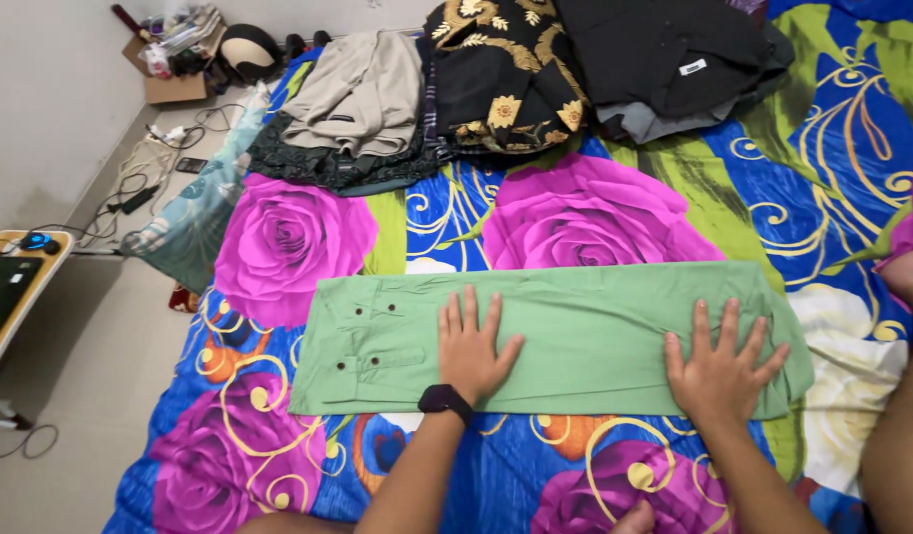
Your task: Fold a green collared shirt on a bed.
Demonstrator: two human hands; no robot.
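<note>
A light green shirt (585,326) lies folded into a long strip across a bright floral bedsheet (288,237), its buttoned cuffs toward the left. My left hand (473,348), with a black watch on the wrist, presses flat on the shirt's middle, fingers spread. My right hand (721,362) presses flat on the shirt's right part, fingers also spread. Neither hand grips anything.
Folded clothes sit at the far edge of the bed: a beige garment (362,89), a black and gold patterned one (501,74), a black one (664,44). To the left are bare floor, cables (140,188), a cardboard box (174,84) and a small desk (16,287).
</note>
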